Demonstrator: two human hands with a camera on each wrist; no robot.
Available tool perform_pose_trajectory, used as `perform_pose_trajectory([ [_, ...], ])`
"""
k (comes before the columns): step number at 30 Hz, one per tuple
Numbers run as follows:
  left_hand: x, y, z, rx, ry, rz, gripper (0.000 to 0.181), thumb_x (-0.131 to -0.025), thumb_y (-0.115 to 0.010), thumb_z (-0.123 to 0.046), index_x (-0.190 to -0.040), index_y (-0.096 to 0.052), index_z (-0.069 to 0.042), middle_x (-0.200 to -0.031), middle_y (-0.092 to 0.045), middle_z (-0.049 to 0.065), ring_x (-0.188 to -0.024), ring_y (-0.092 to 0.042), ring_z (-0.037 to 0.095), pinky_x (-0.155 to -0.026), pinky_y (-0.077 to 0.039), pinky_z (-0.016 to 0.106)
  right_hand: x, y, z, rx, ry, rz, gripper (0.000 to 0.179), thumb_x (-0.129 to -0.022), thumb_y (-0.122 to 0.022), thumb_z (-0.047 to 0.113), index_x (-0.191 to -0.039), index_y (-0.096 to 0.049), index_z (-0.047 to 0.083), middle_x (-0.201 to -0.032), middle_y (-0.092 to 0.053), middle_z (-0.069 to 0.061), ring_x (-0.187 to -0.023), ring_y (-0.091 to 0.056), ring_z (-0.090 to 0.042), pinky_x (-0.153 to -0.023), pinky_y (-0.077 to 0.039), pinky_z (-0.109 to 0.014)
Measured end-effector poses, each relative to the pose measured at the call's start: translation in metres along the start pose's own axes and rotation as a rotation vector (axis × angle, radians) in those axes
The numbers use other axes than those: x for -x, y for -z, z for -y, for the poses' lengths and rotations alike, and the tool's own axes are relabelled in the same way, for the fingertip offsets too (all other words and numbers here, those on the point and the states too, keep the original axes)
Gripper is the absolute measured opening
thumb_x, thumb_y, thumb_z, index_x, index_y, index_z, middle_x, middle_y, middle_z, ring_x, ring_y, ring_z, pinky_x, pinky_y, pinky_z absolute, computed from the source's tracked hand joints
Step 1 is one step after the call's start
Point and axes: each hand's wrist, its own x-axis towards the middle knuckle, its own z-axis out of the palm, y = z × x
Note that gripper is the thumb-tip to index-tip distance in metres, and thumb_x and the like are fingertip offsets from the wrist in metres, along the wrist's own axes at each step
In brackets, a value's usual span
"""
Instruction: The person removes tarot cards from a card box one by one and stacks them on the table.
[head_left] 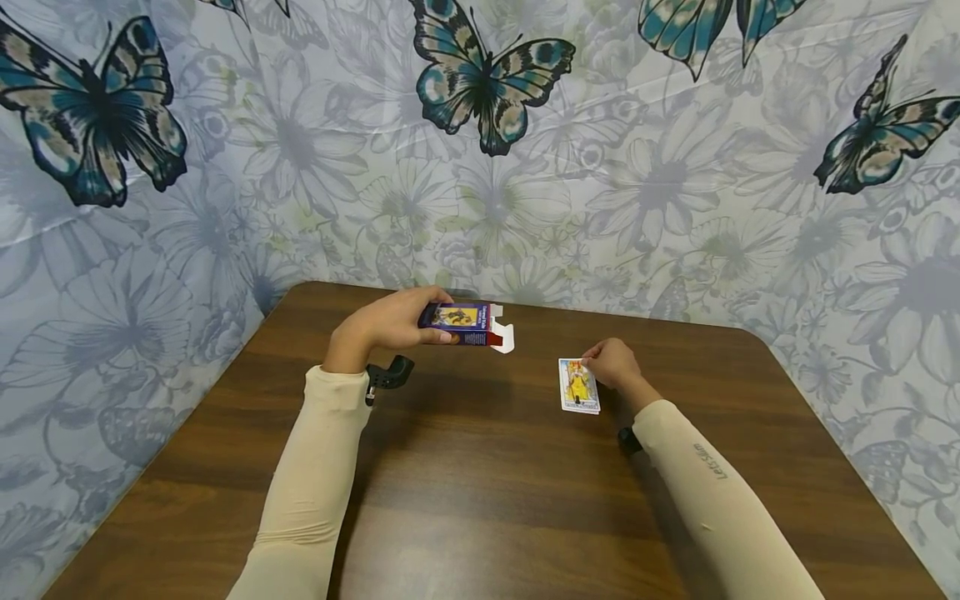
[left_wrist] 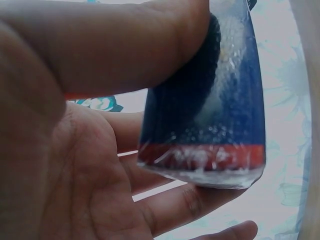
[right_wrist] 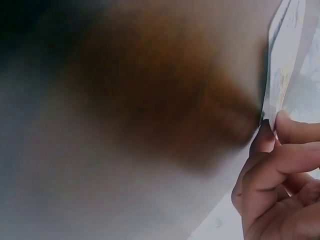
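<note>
My left hand [head_left: 393, 319] holds a dark blue card box [head_left: 471, 336] above the far part of the table, thumb on the near side. The box's open end faces right, with white flaps and a bit of red showing. In the left wrist view the box [left_wrist: 235, 110] has a shiny blue side and a red band near its bottom. To the right, my right hand [head_left: 613, 364] pinches the top right corner of a small stack of picture cards [head_left: 579, 387]. A yellow figure shows on the top card. The right wrist view has thumb and fingertip [right_wrist: 283, 120] gripping the cards [right_wrist: 285, 55] edge-on.
A brown wooden table [head_left: 480, 500] spreads beneath both arms. Behind it and at both sides hangs a pale floral cloth [head_left: 337, 167] printed with teal butterflies. Dark bands sit at both wrists, the left one holding a black camera mount [head_left: 392, 372].
</note>
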Motion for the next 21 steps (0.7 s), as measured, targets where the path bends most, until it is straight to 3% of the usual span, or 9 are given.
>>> perform_pose_trajectory([
  [6,0.0,0.0,0.002,-0.003,-0.003,-0.001,0.061,-0.09,-0.07,-0.041,-0.138,-0.047,-0.011,-0.125,-0.06,0.01,-0.11,-0.057,0.025,-0.1,-0.045,0.045,0.005,-0.001,0.006,0.07,-0.016,-0.001,0.022,-0.094,-0.06,0.022,-0.1,-0.072,0.005,-0.101,-0.068,-0.013,-0.085,-0.059,-0.025,-0.075,-0.048,-0.038],
  [14,0.002,0.0,0.003,0.019,-0.001,0.001,0.061,-0.09,-0.07,-0.041,-0.138,-0.047,-0.01,-0.126,-0.059,0.011,-0.111,-0.057,0.025,-0.1,-0.045,0.045,0.009,-0.002,0.011,0.094,-0.012,-0.026,0.017,-0.092,-0.06,0.021,-0.096,-0.068,0.008,-0.098,-0.067,-0.011,-0.084,-0.06,-0.025,-0.071,-0.048,-0.037],
  [18,0.004,0.001,0.004,0.027,-0.007,0.006,0.062,-0.09,-0.07,-0.042,-0.138,-0.047,-0.009,-0.125,-0.059,0.011,-0.109,-0.057,0.025,-0.099,-0.046,0.045,0.015,-0.003,0.023,-0.001,0.082,-0.078,0.021,-0.094,-0.055,0.021,-0.103,-0.068,0.006,-0.104,-0.068,-0.014,-0.086,-0.062,-0.025,-0.071,-0.05,-0.036],
  [21,0.005,0.002,0.003,0.016,-0.013,0.006,0.062,-0.09,-0.07,-0.042,-0.138,-0.047,-0.01,-0.124,-0.06,0.011,-0.109,-0.057,0.025,-0.098,-0.046,0.045,0.022,0.0,0.046,-0.193,0.208,-0.111,0.022,-0.097,-0.056,0.02,-0.107,-0.067,0.004,-0.098,-0.066,-0.011,-0.079,-0.059,-0.019,-0.067,-0.049,-0.03],
])
